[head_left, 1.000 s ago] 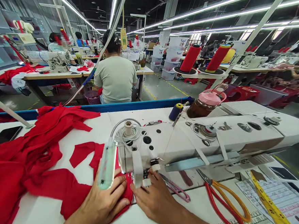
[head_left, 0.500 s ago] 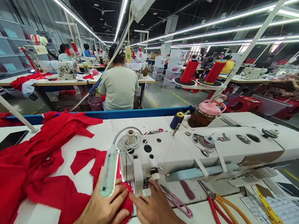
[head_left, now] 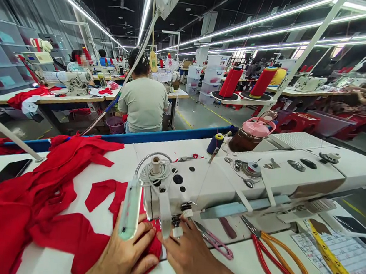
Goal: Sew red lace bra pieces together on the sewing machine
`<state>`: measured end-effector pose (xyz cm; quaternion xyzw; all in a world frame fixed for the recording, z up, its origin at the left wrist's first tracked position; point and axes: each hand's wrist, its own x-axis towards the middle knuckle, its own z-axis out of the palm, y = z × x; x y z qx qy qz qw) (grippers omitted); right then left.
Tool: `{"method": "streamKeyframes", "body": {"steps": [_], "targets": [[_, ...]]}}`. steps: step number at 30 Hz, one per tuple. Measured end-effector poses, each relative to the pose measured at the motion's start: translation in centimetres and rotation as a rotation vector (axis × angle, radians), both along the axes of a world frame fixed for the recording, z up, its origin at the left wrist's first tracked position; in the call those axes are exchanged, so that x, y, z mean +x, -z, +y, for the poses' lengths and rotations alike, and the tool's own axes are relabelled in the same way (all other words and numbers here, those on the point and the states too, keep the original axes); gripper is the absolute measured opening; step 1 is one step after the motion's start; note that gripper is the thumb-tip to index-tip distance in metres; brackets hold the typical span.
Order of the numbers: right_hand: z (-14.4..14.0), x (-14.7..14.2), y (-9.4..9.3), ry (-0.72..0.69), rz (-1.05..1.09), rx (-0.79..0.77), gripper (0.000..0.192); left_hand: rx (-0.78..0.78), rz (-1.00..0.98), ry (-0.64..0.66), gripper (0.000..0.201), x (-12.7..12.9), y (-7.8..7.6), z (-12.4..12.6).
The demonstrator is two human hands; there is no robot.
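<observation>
My left hand (head_left: 124, 254) lies flat on a piece of red fabric (head_left: 79, 234), pressing it onto the white table just left of the needle. My right hand (head_left: 190, 254) rests on the table right of the presser foot, fingertips touching the fabric edge under the head of the white sewing machine (head_left: 246, 175). A small lamp (head_left: 129, 210) on a flexible neck hangs over my left fingers. More red fabric (head_left: 24, 201) is heaped at the left of the table.
Pink thread snips (head_left: 216, 239), red and orange scissors (head_left: 275, 256) and a yellow tape measure (head_left: 334, 260) lie right of my hand. A phone (head_left: 6, 172) lies at far left. A pink-lidded jug (head_left: 252, 133) and thread cones (head_left: 230, 82) stand behind. A seated person (head_left: 143, 96) works ahead.
Both hands have stayed pressed on the red fabric at the needle. The view tilted up and then slightly back; the fabric edge barely shifted.
</observation>
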<state>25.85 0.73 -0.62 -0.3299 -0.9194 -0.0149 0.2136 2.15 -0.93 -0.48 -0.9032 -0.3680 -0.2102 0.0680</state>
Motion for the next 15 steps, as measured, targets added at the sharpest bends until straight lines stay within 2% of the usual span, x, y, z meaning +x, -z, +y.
{"method": "streamKeyframes", "body": {"steps": [2,4,8,11,15], "targets": [[0.1,0.0,-0.1,-0.002,0.038,0.019,0.018,0.093,-0.023,0.014,0.050,0.3,0.7,0.0],[0.3,-0.1,0.0,0.021,0.127,0.065,0.016,0.204,-0.078,0.010,0.052,0.9,1.2,-0.2],[0.5,-0.1,0.2,0.072,0.241,0.094,0.018,0.193,-0.078,-0.058,0.032,2.4,0.9,-0.6],[0.3,0.0,0.0,0.026,0.167,0.008,0.022,0.188,-0.091,-0.063,0.026,2.7,0.2,-0.6],[-0.2,0.1,-0.5,-0.009,0.017,-0.107,0.021,0.222,-0.096,-0.001,0.049,2.0,-0.9,-0.2]]}}
